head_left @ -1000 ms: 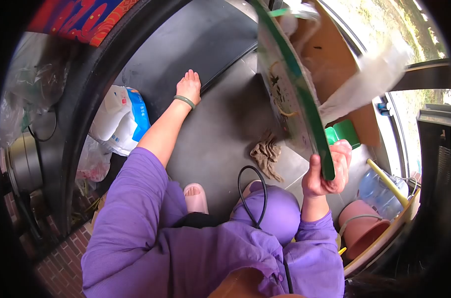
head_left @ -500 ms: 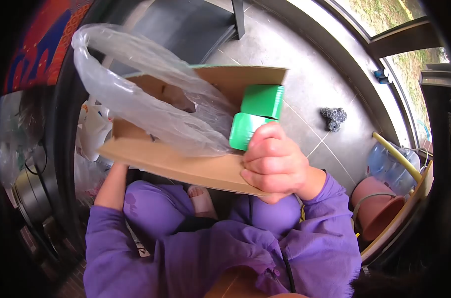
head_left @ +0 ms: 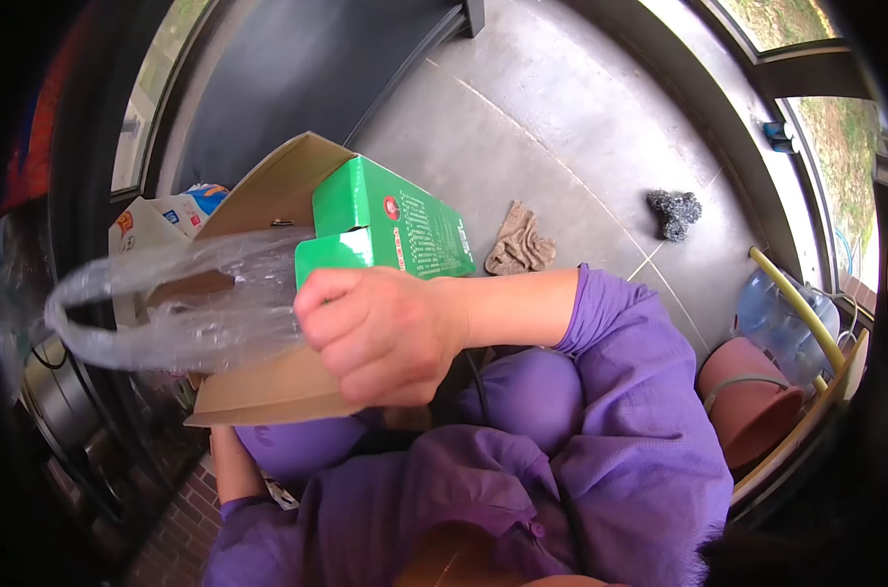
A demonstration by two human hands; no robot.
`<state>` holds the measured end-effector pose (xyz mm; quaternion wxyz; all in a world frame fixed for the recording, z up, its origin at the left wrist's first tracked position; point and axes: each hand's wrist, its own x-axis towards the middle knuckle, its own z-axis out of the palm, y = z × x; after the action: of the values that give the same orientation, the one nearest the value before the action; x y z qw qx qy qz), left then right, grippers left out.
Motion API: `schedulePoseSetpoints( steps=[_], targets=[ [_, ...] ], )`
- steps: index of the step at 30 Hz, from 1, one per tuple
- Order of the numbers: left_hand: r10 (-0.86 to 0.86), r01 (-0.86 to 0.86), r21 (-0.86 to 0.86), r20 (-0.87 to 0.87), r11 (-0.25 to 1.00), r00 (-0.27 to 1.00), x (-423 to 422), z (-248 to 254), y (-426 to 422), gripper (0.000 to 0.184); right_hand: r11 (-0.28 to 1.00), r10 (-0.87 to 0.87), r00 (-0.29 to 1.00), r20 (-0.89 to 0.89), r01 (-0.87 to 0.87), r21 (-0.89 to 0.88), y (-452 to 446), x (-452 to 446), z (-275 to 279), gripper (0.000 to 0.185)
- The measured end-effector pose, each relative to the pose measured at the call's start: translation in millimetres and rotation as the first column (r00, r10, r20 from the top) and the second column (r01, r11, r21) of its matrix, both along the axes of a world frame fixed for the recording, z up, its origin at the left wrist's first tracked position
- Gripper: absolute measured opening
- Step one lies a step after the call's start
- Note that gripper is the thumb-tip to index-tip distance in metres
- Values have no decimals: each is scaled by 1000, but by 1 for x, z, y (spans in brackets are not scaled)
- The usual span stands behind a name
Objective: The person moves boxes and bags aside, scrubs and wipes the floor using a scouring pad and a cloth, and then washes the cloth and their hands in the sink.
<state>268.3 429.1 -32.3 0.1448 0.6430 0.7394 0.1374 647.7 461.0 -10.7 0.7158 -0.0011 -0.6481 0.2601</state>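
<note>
An open cardboard box, green and printed outside, plain brown inside, is tilted over my lap with its flaps spread. My right hand has its fingers curled tightly around the box's near edge, beside the green flaps. Out of the opening, toward the left, a clear plastic bag sticks out in a loop. Only my left forearm shows, below the box's lower left corner; the box hides the left hand and its fingers.
A crumpled brown cloth and a dark scouring pad lie on the grey tiles. At right stand a pink bucket, a clear water bottle and a yellow pole. A black piece of furniture stands ahead. White bags are at left.
The box has swung left and turned, so its printed green side now shows. My right hand moved left with it. The brown cloth on the floor has come into sight.
</note>
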Motion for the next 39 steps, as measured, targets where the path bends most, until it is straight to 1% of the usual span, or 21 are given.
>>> schedulePoseSetpoints(
  steps=[8, 9, 10, 12, 13, 14, 15, 17, 19, 20, 21, 23, 25, 27, 29, 32, 33, 35, 36, 37, 39],
  targets=[
    [156, -157, 47, 27, 986, 987, -28, 16, -36, 61, 993, 118, 993, -11, -117, 27, 12, 0, -7, 31],
    [167, -168, 53, 30, 984, 986, -31, 18, -39, 61, 993, 84, 995, -56, -88, -80, 11, 11, -14, 30],
    [180, -181, 44, 20, 983, 983, -32, 20, -41, 60, 976, -117, 991, -68, 102, -194, 5, 26, -37, 28],
    [188, -189, 49, 28, 981, 982, -37, 24, -43, 60, 797, -448, 894, 10, 405, -448, -8, 56, -84, 32],
    [194, -195, 51, 28, 979, 981, -38, 26, -45, 59, 544, -515, 837, 186, 486, -684, -36, 68, -125, 26],
    [207, -208, 48, 24, 977, 978, -39, 28, -46, 59, 264, -386, 776, 499, 611, -746, -69, 74, -158, 26],
    [211, -212, 57, 26, 976, 977, -41, 30, -48, 58, -11, -151, 668, 729, 736, -677, -99, 71, -183, 27],
    [229, -230, 63, 24, 971, 973, -42, 31, -49, 57, 136, 99, 272, 957, 949, -284, -142, 50, -218, 45],
    [237, -239, 76, 32, 968, 971, -42, 29, -47, 56, 302, 249, 132, 959, 931, -206, -149, 43, -236, 64],
    [240, -242, 86, 33, 966, 970, -42, 29, -46, 56, 353, 249, 128, 960, 911, -213, -148, 50, -252, 65],
    [244, -246, 98, 34, 964, 969, -42, 30, -45, 55, 356, 224, 122, 967, 913, -197, -133, 66, -254, 65],
    [251, -253, 111, 34, 961, 967, -44, 34, -44, 54, 172, 368, 59, 928, 976, -130, -96, 109, -255, 65],
    [253, -256, 125, 34, 959, 967, -45, 42, -46, 53, -11, 3, -27, 1000, 1000, 27, -75, 169, -281, 54],
    [254, -258, 138, 46, 956, 966, -46, 49, -45, 53, -174, -259, -173, 950, 976, 130, -27, 227, -314, 45],
    [256, -262, 151, 60, 953, 965, -45, 58, -47, 52, -218, -299, 141, 944, 953, -211, 73, 254, -316, 43],
    [249, -260, 176, 82, 949, 965, -44, 74, -45, 50, 209, -340, 141, 930, 975, -71, 147, 174, -308, 46],
    [240, -253, 177, 94, 951, 966, -44, 84, -44, 50, 288, -338, 130, 932, 957, -29, 149, 136, -307, 48],
    [189, -224, 208, 177, 952, 966, -43, 99, -39, 49, 524, -257, 293, 921, 843, -122, 129, 84, -303, 51],
    [129, -185, 230, 239, 955, 962, -44, 107, -34, 49, 608, -231, 350, 908, 780, -146, 110, 66, -306, 52],
    [18, -108, 256, 332, 960, 943, -55, 118, -31, 49, 681, -227, 312, 923, 728, -79, 87, 56, -297, 53],
    [-28, -122, 360, 384, 925, 923, -42, 128, -26, 41, 798, -123, 352, 928, 591, -118, 67, 73, -286, 57]
  ],
)
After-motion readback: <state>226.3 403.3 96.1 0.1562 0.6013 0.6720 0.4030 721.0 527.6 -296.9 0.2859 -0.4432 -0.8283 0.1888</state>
